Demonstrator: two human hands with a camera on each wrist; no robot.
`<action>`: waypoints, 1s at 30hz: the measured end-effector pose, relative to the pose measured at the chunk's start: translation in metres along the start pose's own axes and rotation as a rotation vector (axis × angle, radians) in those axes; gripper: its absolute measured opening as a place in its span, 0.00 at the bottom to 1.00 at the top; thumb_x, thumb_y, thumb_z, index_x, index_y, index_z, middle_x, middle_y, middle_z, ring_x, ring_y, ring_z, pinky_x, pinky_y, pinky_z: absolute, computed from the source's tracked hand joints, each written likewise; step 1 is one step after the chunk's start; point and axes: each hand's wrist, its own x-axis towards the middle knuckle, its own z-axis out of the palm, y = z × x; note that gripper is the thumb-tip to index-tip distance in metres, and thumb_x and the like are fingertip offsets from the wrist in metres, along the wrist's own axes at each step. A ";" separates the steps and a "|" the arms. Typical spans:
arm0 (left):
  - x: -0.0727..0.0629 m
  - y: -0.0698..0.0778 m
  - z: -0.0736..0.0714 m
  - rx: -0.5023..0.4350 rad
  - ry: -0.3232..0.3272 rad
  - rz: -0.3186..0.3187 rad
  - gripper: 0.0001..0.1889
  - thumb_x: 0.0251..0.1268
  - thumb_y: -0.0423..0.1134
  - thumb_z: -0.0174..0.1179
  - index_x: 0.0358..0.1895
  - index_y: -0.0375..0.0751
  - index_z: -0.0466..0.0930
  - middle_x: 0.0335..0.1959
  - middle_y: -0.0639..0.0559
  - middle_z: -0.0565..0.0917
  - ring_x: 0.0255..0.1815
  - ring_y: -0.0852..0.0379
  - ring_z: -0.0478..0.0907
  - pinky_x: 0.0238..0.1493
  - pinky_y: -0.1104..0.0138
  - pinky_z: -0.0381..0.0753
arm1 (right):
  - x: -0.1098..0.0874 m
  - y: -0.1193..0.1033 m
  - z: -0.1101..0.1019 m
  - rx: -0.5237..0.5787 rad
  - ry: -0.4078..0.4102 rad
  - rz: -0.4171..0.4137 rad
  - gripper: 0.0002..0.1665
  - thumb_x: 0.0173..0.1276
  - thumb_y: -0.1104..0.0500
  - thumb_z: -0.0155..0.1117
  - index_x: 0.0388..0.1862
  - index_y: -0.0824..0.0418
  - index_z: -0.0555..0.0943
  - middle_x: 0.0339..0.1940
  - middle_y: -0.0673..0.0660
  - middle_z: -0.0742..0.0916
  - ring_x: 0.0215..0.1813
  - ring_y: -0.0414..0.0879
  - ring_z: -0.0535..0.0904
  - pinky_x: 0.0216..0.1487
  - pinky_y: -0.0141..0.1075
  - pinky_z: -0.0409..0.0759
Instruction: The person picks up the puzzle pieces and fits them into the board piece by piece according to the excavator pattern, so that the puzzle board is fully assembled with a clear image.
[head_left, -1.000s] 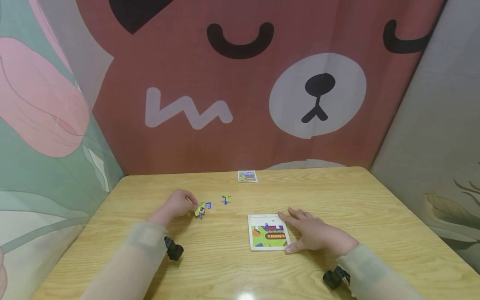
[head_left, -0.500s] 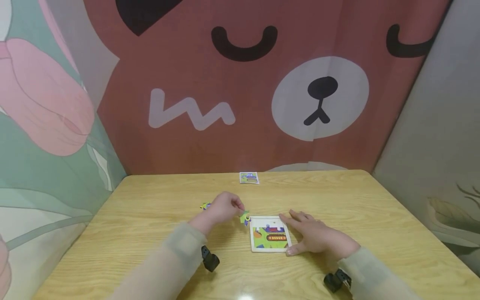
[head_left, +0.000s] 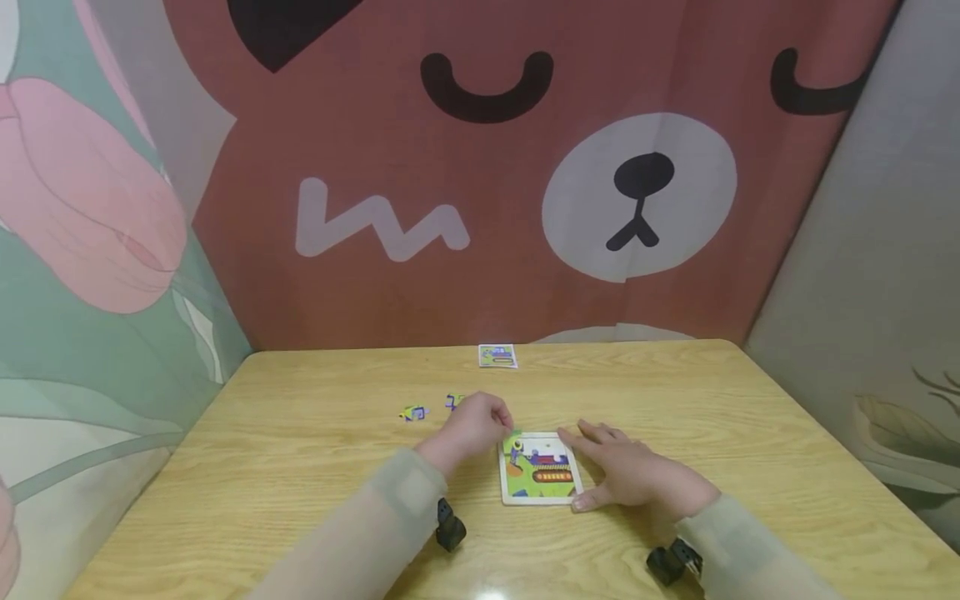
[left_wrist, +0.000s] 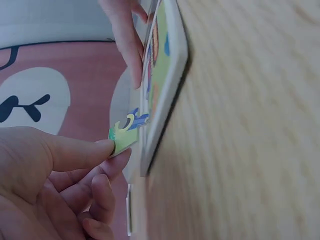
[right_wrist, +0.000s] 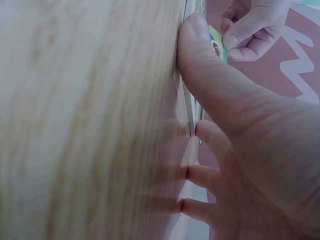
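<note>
My left hand [head_left: 471,425] pinches a green puzzle piece [left_wrist: 126,138] with a yellow and blue print between thumb and index finger. The piece is tilted over the upper left corner of a white-rimmed puzzle tray [head_left: 542,502]. Joined pieces fill the lower part of that tray, showing a vehicle with a red track on green; a white area shows near its top. My right hand [head_left: 633,468] lies spread at the tray's right side. Its thumb touches the lower right corner and its index finger the upper right one, while the other fingertips rest on the table.
Loose puzzle pieces [head_left: 413,412] lie left of my left hand, and another piece [head_left: 453,402] is partly hidden behind it. A small picture card [head_left: 498,356] lies by the back edge of the wooden table [head_left: 337,475]. A printed curtain [head_left: 360,300] hangs behind.
My left hand has carried the green puzzle piece rightward from the loose pieces to the tray's upper left corner. The right hand has stayed at the tray's right side.
</note>
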 end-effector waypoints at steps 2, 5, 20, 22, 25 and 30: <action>-0.001 -0.001 0.001 0.004 0.002 0.000 0.06 0.63 0.29 0.64 0.28 0.41 0.81 0.25 0.53 0.78 0.24 0.57 0.72 0.27 0.66 0.72 | 0.000 -0.001 0.000 0.004 0.001 -0.001 0.62 0.50 0.30 0.71 0.79 0.51 0.58 0.78 0.68 0.57 0.73 0.75 0.49 0.60 0.76 0.49; -0.002 0.000 0.003 0.010 0.004 -0.007 0.06 0.64 0.29 0.64 0.28 0.41 0.82 0.25 0.53 0.79 0.24 0.57 0.72 0.27 0.66 0.72 | 0.000 0.000 0.000 0.002 0.003 -0.004 0.62 0.50 0.30 0.71 0.79 0.51 0.58 0.78 0.68 0.57 0.74 0.74 0.50 0.60 0.76 0.49; -0.002 0.004 0.014 0.269 -0.011 -0.066 0.11 0.53 0.32 0.72 0.26 0.48 0.78 0.31 0.56 0.76 0.35 0.56 0.72 0.38 0.62 0.73 | 0.000 0.001 -0.001 -0.003 0.004 -0.008 0.62 0.50 0.29 0.70 0.79 0.51 0.58 0.77 0.69 0.58 0.73 0.74 0.50 0.59 0.77 0.50; -0.003 0.006 0.015 0.300 -0.010 -0.070 0.11 0.54 0.33 0.72 0.25 0.48 0.78 0.32 0.56 0.76 0.36 0.55 0.71 0.40 0.61 0.72 | 0.000 0.001 -0.001 0.001 0.005 -0.005 0.62 0.50 0.30 0.71 0.79 0.51 0.58 0.77 0.68 0.58 0.73 0.74 0.50 0.59 0.76 0.50; -0.004 0.007 0.016 0.333 -0.006 -0.075 0.10 0.53 0.33 0.72 0.25 0.49 0.78 0.34 0.56 0.76 0.37 0.55 0.71 0.42 0.61 0.73 | 0.000 0.000 -0.002 0.004 0.002 -0.003 0.62 0.50 0.30 0.71 0.79 0.50 0.58 0.78 0.68 0.58 0.74 0.74 0.50 0.59 0.76 0.50; -0.004 0.003 0.011 0.329 -0.027 -0.030 0.07 0.53 0.36 0.73 0.27 0.49 0.82 0.34 0.58 0.76 0.37 0.57 0.72 0.44 0.61 0.72 | 0.000 0.000 -0.001 0.003 0.000 0.000 0.62 0.50 0.30 0.71 0.79 0.51 0.58 0.77 0.68 0.58 0.74 0.74 0.50 0.59 0.77 0.49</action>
